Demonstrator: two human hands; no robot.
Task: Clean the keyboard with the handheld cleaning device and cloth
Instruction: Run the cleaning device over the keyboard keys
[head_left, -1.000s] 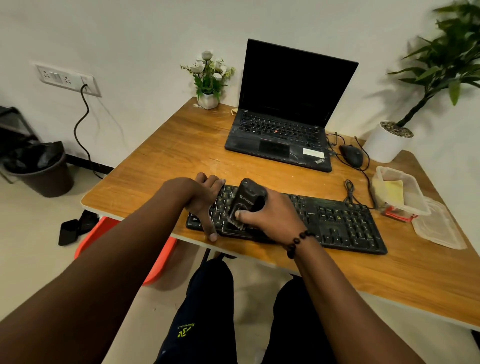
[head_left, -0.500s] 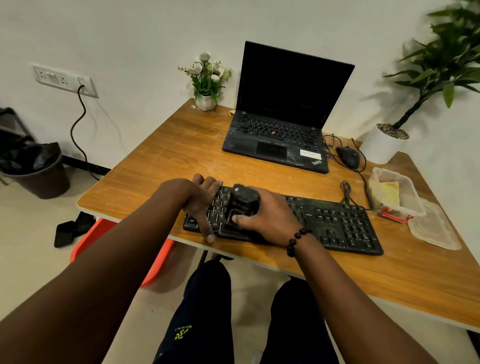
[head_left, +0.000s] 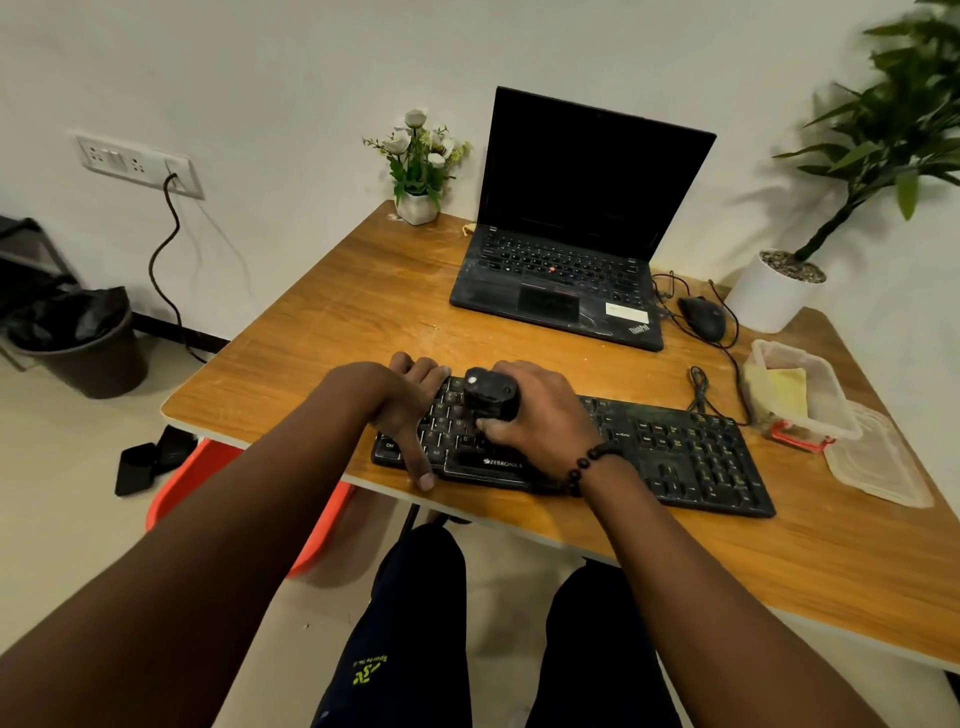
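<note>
Left hand (head_left: 402, 402) flat — right hand (head_left: 540, 410) fingers curled.

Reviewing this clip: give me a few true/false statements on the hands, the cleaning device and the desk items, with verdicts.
1. The right hand grips the cleaning device over the keyboard. True.
2. The left hand holds a cloth. False: it rests on the keyboard's left end, holding nothing.
3. The laptop is closed. False: its lid is open, its screen dark.
4. A mouse lies right of the laptop. True.
</note>
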